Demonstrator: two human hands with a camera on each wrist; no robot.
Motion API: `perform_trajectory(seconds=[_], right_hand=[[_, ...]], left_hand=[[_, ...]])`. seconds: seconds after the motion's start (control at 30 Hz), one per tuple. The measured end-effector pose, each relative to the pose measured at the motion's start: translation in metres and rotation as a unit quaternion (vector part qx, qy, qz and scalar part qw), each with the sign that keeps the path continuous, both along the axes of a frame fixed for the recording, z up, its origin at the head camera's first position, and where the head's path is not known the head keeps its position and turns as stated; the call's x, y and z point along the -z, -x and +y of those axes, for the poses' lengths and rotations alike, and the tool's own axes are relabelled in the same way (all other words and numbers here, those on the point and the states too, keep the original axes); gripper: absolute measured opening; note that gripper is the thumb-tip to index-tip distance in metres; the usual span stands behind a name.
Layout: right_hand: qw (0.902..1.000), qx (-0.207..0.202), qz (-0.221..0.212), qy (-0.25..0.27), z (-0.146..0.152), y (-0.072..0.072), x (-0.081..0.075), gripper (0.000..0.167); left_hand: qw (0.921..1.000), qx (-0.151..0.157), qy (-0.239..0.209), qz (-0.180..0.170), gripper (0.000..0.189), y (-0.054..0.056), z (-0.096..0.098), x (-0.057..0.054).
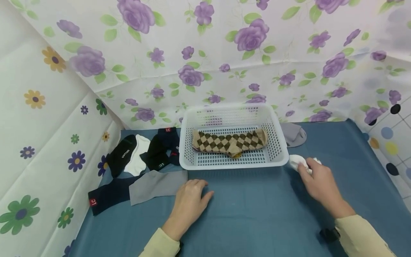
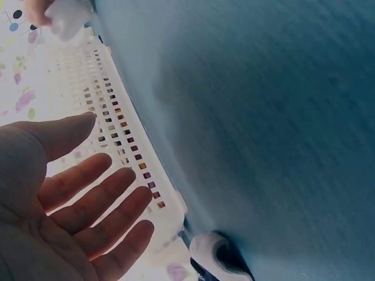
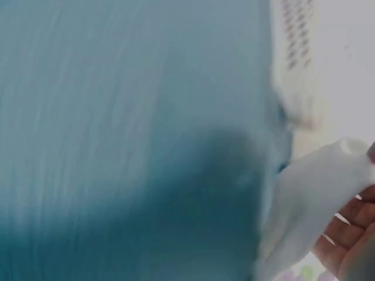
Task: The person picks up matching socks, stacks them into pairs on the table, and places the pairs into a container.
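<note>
My right hand (image 1: 318, 180) pinches a white sock (image 1: 298, 161) just off the front right corner of the white plastic basket (image 1: 234, 166). In the right wrist view the sock (image 3: 313, 202) hangs from the fingertips as a long pale shape. In the basket lies a brown and beige argyle sock pair (image 1: 229, 141), with a bit of yellow showing beneath. My left hand (image 1: 189, 200) is before the basket's left front corner, fingers relaxed and holding nothing. Its fingers overlap the end of a light grey sock (image 1: 157, 185) in the head view.
Left of the basket lie a black sock (image 1: 122, 154), a white sock (image 1: 137, 157), dark socks (image 1: 157, 153) with red labels and a navy sock (image 1: 112, 192). A folded grey sock (image 1: 293, 134) sits right of the basket. Floral sheets (image 1: 192, 43) border the blue table (image 1: 250, 214).
</note>
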State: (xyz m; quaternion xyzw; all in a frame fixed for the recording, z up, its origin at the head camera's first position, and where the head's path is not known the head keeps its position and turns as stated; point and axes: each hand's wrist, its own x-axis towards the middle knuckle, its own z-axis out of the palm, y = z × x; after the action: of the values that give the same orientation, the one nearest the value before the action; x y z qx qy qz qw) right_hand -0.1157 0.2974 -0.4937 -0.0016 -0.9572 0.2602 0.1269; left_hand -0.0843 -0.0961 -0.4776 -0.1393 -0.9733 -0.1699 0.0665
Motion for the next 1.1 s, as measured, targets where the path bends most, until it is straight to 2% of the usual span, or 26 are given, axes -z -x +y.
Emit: perform_trajectory(seconds=[0.13,0.27,0.37,0.47,0.57,0.63,0.7,0.77,0.9,0.97,1.03,1.1], right_hand=[[0.9968,-0.063,0.023,0.044,-0.022,-0.013,-0.017,0.024],[0.9852,-0.154,0.009,0.075,-0.048,-0.025,-0.034,0.025],[0.9695,-0.214,0.004,0.119,-0.065,-0.034,-0.047,0.028],[0.9518,-0.258,0.006,0.165,-0.079,-0.039,-0.058,0.030],[0.9389,-0.291,-0.003,0.184,-0.091,-0.042,-0.068,0.024],[0.9325,-0.307,-0.017,0.190,-0.097,-0.042,-0.071,0.022],[0.9263,-0.318,-0.030,0.199,-0.102,-0.041,-0.073,0.024],[0.9212,-0.324,-0.034,0.212,-0.105,-0.041,-0.073,0.025],[0.9144,-0.320,-0.031,0.246,-0.107,-0.040,-0.070,0.027],[0.9173,-0.305,-0.025,0.255,-0.108,-0.039,-0.070,0.028],[0.9239,-0.287,-0.015,0.253,-0.108,-0.038,-0.070,0.029],[0.9367,-0.259,-0.008,0.236,-0.108,-0.036,-0.070,0.032]], left_hand=[[0.9996,0.014,-0.024,0.002,0.029,-0.001,0.004,-0.004],[0.9953,0.025,-0.078,-0.051,0.040,-0.002,0.010,-0.010],[0.9847,0.036,-0.131,-0.109,0.047,-0.002,0.016,-0.016],[0.9698,0.054,-0.175,-0.161,0.051,-0.002,0.024,-0.022],[0.9569,0.079,-0.203,-0.192,0.058,-0.002,0.033,-0.028],[0.9514,0.097,-0.214,-0.199,0.064,-0.001,0.039,-0.031],[0.9471,0.125,-0.224,-0.193,0.065,0.002,0.045,-0.033],[0.9429,0.149,-0.231,-0.188,0.058,0.004,0.049,-0.033],[0.9342,0.184,-0.246,-0.182,0.024,0.007,0.053,-0.030],[0.9277,0.190,-0.258,-0.192,0.011,0.009,0.053,-0.027],[0.9192,0.192,-0.275,-0.206,0.007,0.009,0.052,-0.024],[0.9136,0.191,-0.287,-0.215,0.010,0.010,0.052,-0.023]])
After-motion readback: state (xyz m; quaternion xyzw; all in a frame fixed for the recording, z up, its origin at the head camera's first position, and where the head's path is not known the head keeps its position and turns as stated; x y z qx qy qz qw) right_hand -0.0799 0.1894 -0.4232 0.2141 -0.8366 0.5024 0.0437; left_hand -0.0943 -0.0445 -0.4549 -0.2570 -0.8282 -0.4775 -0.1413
